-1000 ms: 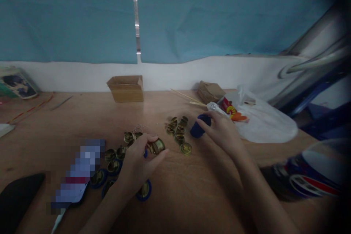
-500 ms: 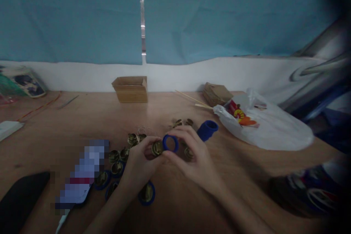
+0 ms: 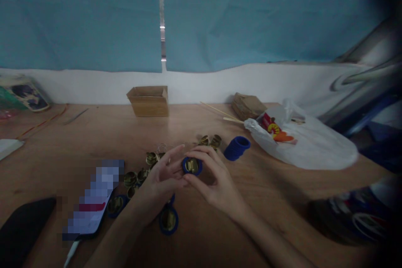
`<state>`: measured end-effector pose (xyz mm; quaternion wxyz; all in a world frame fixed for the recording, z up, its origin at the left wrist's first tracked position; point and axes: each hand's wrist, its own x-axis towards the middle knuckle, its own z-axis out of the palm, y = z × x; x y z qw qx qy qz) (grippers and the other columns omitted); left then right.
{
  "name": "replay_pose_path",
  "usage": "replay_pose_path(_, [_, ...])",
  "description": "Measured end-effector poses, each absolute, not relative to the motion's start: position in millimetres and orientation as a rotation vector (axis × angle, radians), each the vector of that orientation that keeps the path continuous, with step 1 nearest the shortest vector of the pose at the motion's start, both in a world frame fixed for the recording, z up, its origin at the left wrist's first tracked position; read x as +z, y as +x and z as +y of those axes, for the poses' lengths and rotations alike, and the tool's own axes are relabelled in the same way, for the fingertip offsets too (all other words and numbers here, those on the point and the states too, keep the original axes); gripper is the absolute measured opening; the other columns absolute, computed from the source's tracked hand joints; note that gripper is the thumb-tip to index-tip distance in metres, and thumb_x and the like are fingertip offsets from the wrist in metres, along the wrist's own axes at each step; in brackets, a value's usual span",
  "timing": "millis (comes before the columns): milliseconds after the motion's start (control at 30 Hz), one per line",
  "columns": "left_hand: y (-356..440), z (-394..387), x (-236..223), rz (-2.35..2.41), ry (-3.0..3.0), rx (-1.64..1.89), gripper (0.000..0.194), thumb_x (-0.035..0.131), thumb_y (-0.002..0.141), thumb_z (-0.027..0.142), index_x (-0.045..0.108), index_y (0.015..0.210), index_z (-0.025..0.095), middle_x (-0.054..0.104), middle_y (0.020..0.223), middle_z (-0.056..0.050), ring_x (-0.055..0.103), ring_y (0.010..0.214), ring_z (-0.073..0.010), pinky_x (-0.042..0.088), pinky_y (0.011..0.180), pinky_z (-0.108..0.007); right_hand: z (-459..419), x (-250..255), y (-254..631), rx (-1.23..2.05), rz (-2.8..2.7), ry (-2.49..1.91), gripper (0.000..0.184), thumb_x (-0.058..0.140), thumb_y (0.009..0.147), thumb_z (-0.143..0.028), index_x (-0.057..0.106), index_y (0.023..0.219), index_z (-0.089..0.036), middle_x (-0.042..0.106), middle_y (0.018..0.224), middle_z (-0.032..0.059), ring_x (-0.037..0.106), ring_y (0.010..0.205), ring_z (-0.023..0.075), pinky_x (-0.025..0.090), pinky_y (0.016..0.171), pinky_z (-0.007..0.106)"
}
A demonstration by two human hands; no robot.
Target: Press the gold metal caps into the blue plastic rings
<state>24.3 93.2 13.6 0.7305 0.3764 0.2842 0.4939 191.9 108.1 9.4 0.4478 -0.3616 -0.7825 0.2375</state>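
My right hand (image 3: 216, 180) pinches a blue ring (image 3: 183, 168) between thumb and fingers. A round brass-coloured metal piece (image 3: 192, 165) with a raised strip sits inside that ring. Just left of it, my left hand (image 3: 160, 180) is open, fingers stretched out and fingertips close to the ring; I cannot tell whether they touch it. Several loose brass pieces (image 3: 130, 179) lie behind and left of my left hand, partly hidden. Blue rings with brass centres (image 3: 168, 220) lie on the table nearer me. More brass pieces (image 3: 216, 140) show beyond my right hand, beside a leaning stack of blue rings (image 3: 236, 149).
A phone (image 3: 94, 201) with a cable lies at left, near a black object (image 3: 28, 226). A small open cardboard box (image 3: 150, 104) stands by the wall. At right are a brown paper packet (image 3: 248, 106), thin sticks (image 3: 220, 111), a white plastic bag (image 3: 317, 144) and a dark bottle (image 3: 348, 217).
My right hand came from the blue stack with one ring and met the brass piece held in my left. Now ring and piece are together in my right hand, and my left fingers have opened.
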Motion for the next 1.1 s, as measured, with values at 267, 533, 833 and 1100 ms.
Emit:
replay_pose_path(267, [28, 93, 11, 0.607, 0.703, 1.123, 0.057, 0.070, 0.078, 0.016, 0.049, 0.131, 0.022, 0.069, 0.117, -0.011, 0.067, 0.103, -0.0213, 0.052, 0.085, -0.029, 112, 8, 194, 1.003, -1.826, -0.714, 0.041, 0.065, 0.087, -0.019, 0.057, 0.125, -0.032, 0.054, 0.135, 0.0029, 0.045, 0.131, 0.0204, 0.033, 0.112, 0.043])
replay_pose_path(533, [29, 93, 12, 0.611, 0.714, 1.146, 0.048, 0.068, 0.081, 0.012, 0.054, 0.125, 0.022, 0.072, 0.109, -0.008, 0.068, 0.100, -0.0194, 0.051, 0.085, -0.027, 113, 7, 196, 1.156, -1.808, -0.730, 0.049, 0.062, 0.090, -0.022, 0.048, 0.135, -0.034, 0.049, 0.143, 0.0016, 0.044, 0.132, 0.0200, 0.032, 0.113, 0.042])
replay_pose_path(833, [30, 93, 9, 0.660, 0.766, 1.150, 0.045, 0.066, 0.083, 0.015, 0.054, 0.125, 0.023, 0.072, 0.112, -0.008, 0.067, 0.104, -0.0207, 0.052, 0.086, -0.029, 114, 7, 200, 1.217, -1.815, -0.733, 0.049, 0.063, 0.089, -0.025, 0.049, 0.135, -0.036, 0.047, 0.145, 0.0015, 0.045, 0.131, 0.0217, 0.036, 0.110, 0.044])
replay_pose_path(1100, [31, 92, 15, 0.673, 0.779, 1.147, 0.049, 0.065, 0.083, 0.018, 0.049, 0.129, 0.021, 0.071, 0.114, -0.011, 0.066, 0.107, -0.0235, 0.052, 0.089, -0.034, 117, 11, 207, 1.398, -1.744, -0.677, 0.048, 0.060, 0.090, -0.026, 0.047, 0.136, -0.036, 0.047, 0.144, 0.0017, 0.044, 0.132, 0.0213, 0.041, 0.106, 0.041])
